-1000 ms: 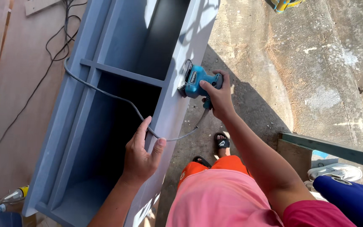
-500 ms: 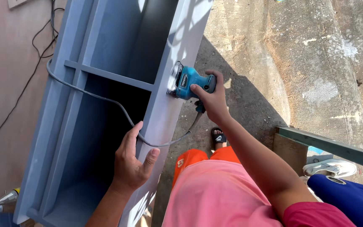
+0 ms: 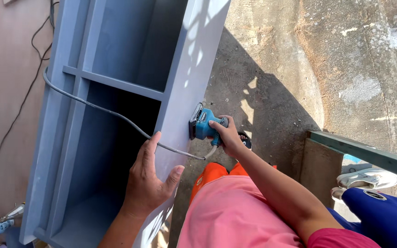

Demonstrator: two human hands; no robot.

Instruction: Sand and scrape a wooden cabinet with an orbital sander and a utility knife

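A tall grey-blue painted cabinet lies on its side with its open shelves facing up. My right hand grips a small blue electric sander, pressed flat against the cabinet's outer side panel. My left hand clasps the top edge of that same panel, thumb on the outside and fingers inside. The sander's grey cord runs from the tool under my left hand and across the cabinet's inner divider to the left.
Rough concrete ground lies to the right. A green metal rail and a wooden block stand at right, beside another person's white shoe and blue trouser leg. A thin black cable and a small tool lie on the left.
My right hand has slid the sander down the side panel toward me. My left hand keeps its hold on the panel's edge. The view has shifted with my head.
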